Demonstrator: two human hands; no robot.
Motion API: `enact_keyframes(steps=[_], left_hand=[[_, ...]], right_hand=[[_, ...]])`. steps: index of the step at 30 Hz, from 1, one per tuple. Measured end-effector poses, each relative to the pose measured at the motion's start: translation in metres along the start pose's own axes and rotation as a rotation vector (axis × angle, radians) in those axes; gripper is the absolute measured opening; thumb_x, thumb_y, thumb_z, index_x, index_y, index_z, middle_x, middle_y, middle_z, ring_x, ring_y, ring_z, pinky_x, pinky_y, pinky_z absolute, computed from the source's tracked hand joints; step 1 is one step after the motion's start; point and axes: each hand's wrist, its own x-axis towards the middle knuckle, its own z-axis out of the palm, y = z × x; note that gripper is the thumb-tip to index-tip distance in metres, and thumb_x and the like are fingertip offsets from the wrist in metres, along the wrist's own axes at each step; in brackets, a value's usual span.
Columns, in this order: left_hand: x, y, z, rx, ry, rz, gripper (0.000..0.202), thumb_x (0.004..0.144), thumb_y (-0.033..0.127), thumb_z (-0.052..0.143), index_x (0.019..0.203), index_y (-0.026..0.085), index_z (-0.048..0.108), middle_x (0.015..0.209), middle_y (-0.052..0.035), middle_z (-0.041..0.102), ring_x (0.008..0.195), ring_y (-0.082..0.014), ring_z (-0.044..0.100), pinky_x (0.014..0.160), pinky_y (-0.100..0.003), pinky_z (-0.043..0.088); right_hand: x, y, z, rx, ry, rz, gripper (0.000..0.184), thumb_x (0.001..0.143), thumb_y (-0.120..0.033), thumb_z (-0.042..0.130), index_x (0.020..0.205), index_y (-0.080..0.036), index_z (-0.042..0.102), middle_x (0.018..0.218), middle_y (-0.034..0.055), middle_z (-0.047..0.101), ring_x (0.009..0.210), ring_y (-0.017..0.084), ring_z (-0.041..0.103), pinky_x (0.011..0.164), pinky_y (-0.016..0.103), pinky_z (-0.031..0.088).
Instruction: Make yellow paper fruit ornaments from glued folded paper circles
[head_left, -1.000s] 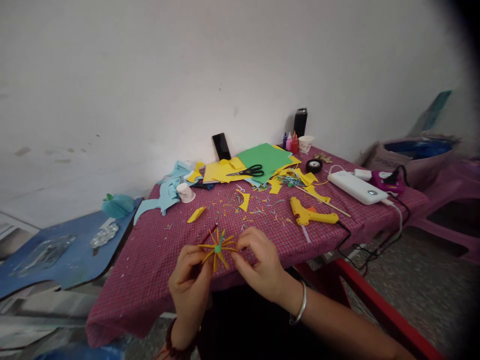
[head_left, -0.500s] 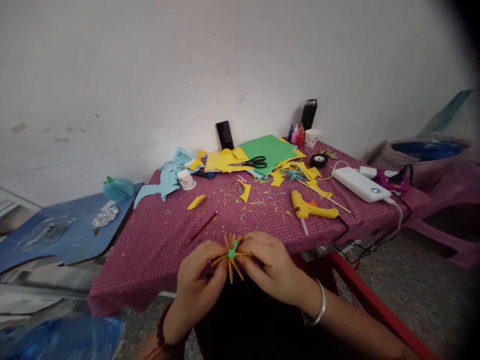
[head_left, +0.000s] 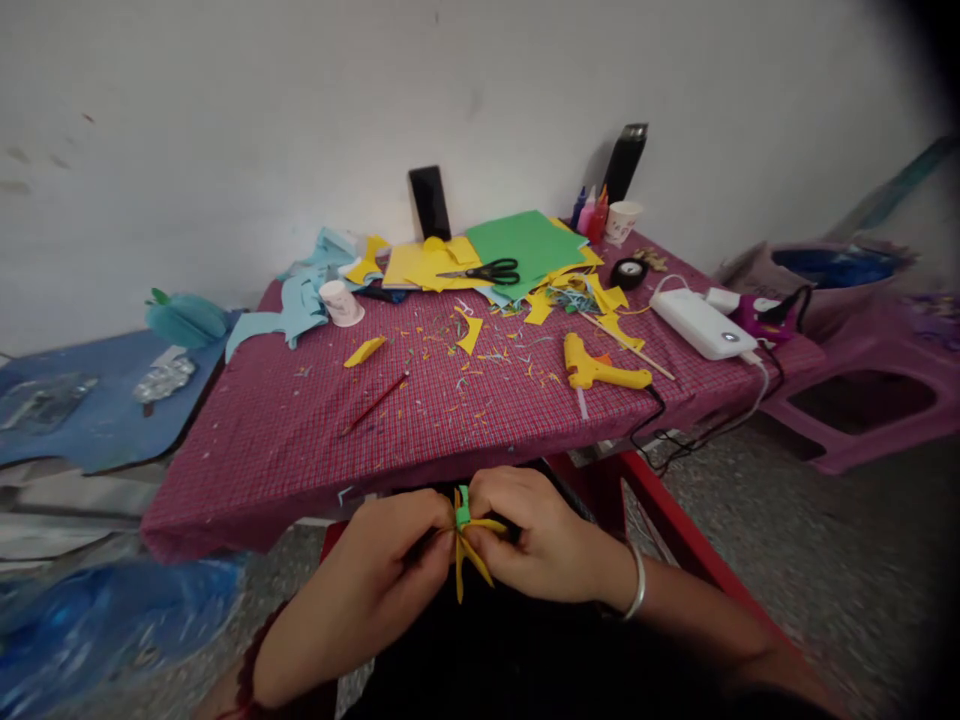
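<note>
Between my hands is a small paper flower [head_left: 463, 515] with thin yellow strips fanning out below a folded green piece. My left hand [head_left: 394, 555] pinches its left side with thumb and fingertips. From the right, my right hand [head_left: 525, 540] grips it, a yellow strip showing between thumb and forefinger. Some strips are hidden behind the fingers. Both hands are over my lap, just off the front edge of the table [head_left: 262, 450]. A red pencil-like stick [head_left: 375, 403] lies on the checked cloth beyond them, and a yellow hot glue gun [head_left: 600, 368] rests at the right.
Black-handled scissors [head_left: 487, 271] lie on yellow and green paper [head_left: 525, 245]. Paper scraps [head_left: 469, 332] litter the cloth. A white paper cup [head_left: 342, 303] lies tipped at left. Right, a white power bank [head_left: 705, 323] trails cables. A phone [head_left: 430, 203] leans against the wall.
My view has tilted down and shifted right, so the table sits higher. The flower has turned in my fingers: its green piece now stands upright, and fewer yellow strips show.
</note>
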Motion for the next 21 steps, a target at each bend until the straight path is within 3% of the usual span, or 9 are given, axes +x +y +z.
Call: enact_keyframes(steps=[3, 8, 11, 17, 21], left_hand=[[-0.010, 0.003, 0.009, -0.059, 0.012, 0.010, 0.019, 0.085, 0.006, 0.047, 0.071, 0.019, 0.050, 0.062, 0.0057, 0.047, 0.055, -0.0070, 0.041, 0.051, -0.020, 0.032], [-0.026, 0.004, 0.027, -0.094, 0.198, 0.080, 0.022, 0.079, 0.002, 0.049, 0.064, 0.018, 0.046, 0.058, 0.0058, 0.043, 0.053, -0.0060, 0.039, 0.050, -0.020, 0.029], [-0.028, 0.003, 0.034, -0.136, 0.251, 0.091, 0.024, 0.078, 0.001, 0.050, 0.062, 0.018, 0.043, 0.056, 0.0062, 0.041, 0.052, -0.0053, 0.038, 0.049, -0.020, 0.028], [-0.031, 0.000, 0.035, -0.161, 0.241, 0.037, 0.025, 0.075, 0.000, 0.051, 0.061, 0.017, 0.041, 0.057, 0.0064, 0.041, 0.052, -0.0056, 0.037, 0.050, -0.021, 0.027], [-0.027, -0.001, 0.033, -0.282, 0.248, -0.095, 0.018, 0.082, 0.005, 0.051, 0.069, 0.018, 0.048, 0.062, 0.0053, 0.047, 0.054, -0.0062, 0.041, 0.050, -0.019, 0.033]], right_hand=[[-0.005, -0.004, -0.001, 0.065, -0.132, -0.026, 0.013, 0.081, -0.011, 0.052, 0.074, -0.020, 0.047, 0.067, -0.0030, 0.050, 0.062, 0.011, 0.045, 0.060, 0.025, 0.036], [-0.006, -0.006, 0.002, 0.147, -0.282, -0.108, 0.013, 0.082, -0.010, 0.049, 0.073, -0.020, 0.047, 0.070, -0.0005, 0.052, 0.066, 0.012, 0.048, 0.063, 0.025, 0.040], [-0.007, -0.006, 0.005, 0.135, -0.283, -0.116, 0.016, 0.082, -0.008, 0.049, 0.072, -0.020, 0.045, 0.069, -0.0002, 0.052, 0.067, 0.012, 0.048, 0.064, 0.025, 0.039], [-0.010, -0.006, 0.010, 0.070, -0.283, -0.088, 0.017, 0.080, -0.009, 0.049, 0.070, -0.021, 0.042, 0.069, -0.0008, 0.049, 0.067, 0.013, 0.045, 0.064, 0.026, 0.039], [-0.006, -0.003, 0.014, 0.169, -0.155, -0.008, 0.016, 0.082, -0.009, 0.052, 0.072, -0.021, 0.046, 0.069, -0.0030, 0.049, 0.064, 0.011, 0.046, 0.061, 0.024, 0.039]])
